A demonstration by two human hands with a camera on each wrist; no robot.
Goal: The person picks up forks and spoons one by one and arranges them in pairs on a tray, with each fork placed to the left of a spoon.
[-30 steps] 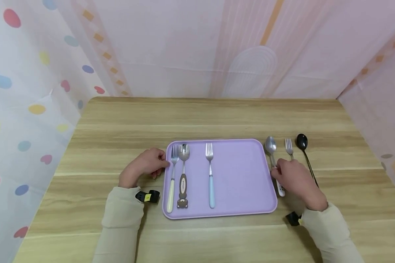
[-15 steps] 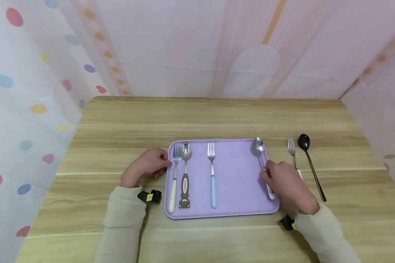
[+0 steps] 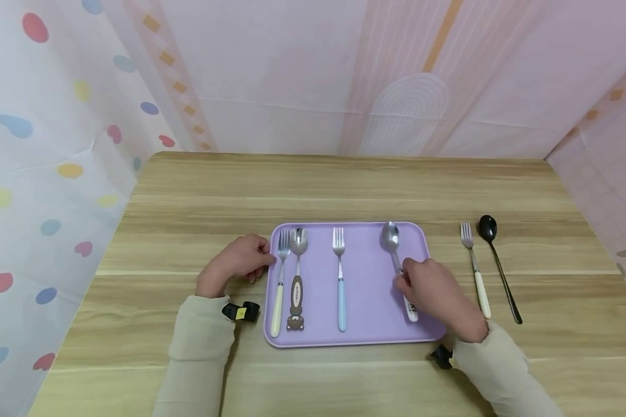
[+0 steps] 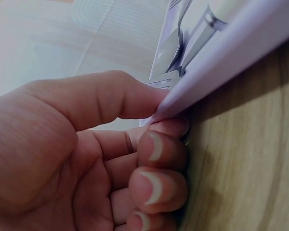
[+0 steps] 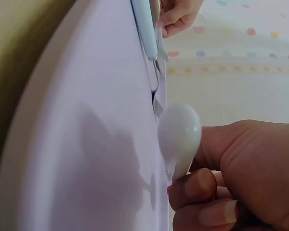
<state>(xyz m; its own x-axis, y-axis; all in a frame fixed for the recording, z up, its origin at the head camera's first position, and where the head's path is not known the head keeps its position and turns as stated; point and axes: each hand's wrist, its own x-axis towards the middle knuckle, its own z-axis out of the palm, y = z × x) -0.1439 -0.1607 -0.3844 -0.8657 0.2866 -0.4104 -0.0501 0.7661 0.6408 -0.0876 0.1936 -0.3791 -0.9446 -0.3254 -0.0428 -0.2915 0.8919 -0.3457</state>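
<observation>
My right hand [image 3: 434,289] pinches a metal spoon [image 3: 390,236] by its white handle [image 5: 180,139], over the right part of the purple tray [image 3: 367,336]. In the right wrist view the handle's end is apart from the tray, with a shadow below. At the tray's left edge my left hand [image 3: 243,256] holds the rim, its thumb [image 4: 120,96] on top and a fingertip beneath. On the tray lie a cream-handled fork [image 3: 277,307], a spoon with a brown bear handle [image 3: 296,295] and a blue-handled fork [image 3: 341,301].
Right of the tray, a fork with a cream handle [image 3: 481,292] and a black spoon [image 3: 502,272] lie on the wooden table [image 3: 344,185]. Patterned curtains [image 3: 292,75] hang behind the table and at its sides.
The white-handled spoon, held by my right hand, has moved left from the table beside the tray to above the tray. My left hand has stayed on the rim.
</observation>
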